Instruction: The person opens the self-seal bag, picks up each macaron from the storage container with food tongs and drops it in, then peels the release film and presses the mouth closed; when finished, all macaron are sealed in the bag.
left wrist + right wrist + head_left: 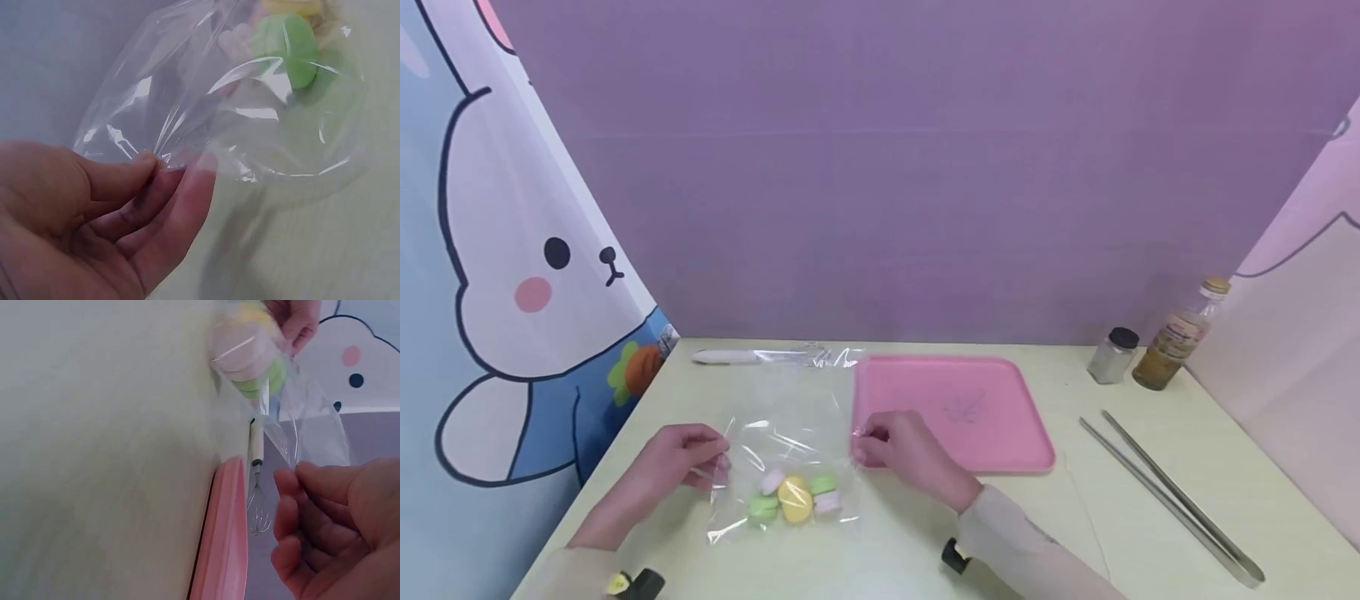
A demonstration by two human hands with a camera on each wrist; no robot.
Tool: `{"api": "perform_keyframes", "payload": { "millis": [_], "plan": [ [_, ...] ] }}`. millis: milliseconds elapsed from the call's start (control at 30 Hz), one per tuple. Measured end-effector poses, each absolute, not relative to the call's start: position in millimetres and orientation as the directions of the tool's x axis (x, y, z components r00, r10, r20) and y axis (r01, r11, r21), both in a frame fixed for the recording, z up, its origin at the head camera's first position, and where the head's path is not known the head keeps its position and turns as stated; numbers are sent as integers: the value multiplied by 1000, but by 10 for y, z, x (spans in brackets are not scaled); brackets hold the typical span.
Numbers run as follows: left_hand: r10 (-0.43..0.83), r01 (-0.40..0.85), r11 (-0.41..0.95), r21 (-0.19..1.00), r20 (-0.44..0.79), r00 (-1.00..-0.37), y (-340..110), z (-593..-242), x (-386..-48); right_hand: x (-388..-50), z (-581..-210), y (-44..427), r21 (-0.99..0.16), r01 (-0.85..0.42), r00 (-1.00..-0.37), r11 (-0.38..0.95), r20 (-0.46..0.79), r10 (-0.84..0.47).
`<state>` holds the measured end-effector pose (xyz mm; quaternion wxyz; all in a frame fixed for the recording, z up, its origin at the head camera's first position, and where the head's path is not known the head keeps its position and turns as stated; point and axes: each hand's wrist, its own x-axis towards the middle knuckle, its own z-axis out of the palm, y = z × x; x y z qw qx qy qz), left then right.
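A clear plastic bag [790, 425] stands between the two hands, with several macarons [795, 498] in yellow, green and pale pink at its bottom. My left hand [681, 458] pinches the bag's left edge between thumb and fingers; the left wrist view shows the film creased at that pinch, near a green macaron [287, 50]. On the opposite edge, thumb and index finger of my right hand [910, 450] pinch the film. In the right wrist view a pink macaron [240, 350] shows through the bag, and the other fingers are loosely curled.
A pink tray [955, 417] lies right of the bag, partly behind my right hand. Behind the bag is a whisk [730, 357] with a white handle. Metal tongs [1180, 500], a black-capped jar [1112, 357] and a corked bottle [1180, 337] are at the right.
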<state>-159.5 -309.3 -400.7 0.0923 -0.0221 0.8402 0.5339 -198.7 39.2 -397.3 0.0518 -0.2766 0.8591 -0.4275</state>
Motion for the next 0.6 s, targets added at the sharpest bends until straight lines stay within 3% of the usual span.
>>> {"api": "perform_keyframes", "payload": {
  "millis": [267, 600],
  "plan": [
    [-36, -112, 530, 841, -109, -993, -3108, -3998, -1794, -2198, -3971, 134, -545, -481, -872, 686, 219, -437],
    [-80, -105, 655, 749, -69, -994, -3034, -4033, -1966, -2347, -4075, -12, -352, -520, -849, 778, 310, -427]
  ]
}}
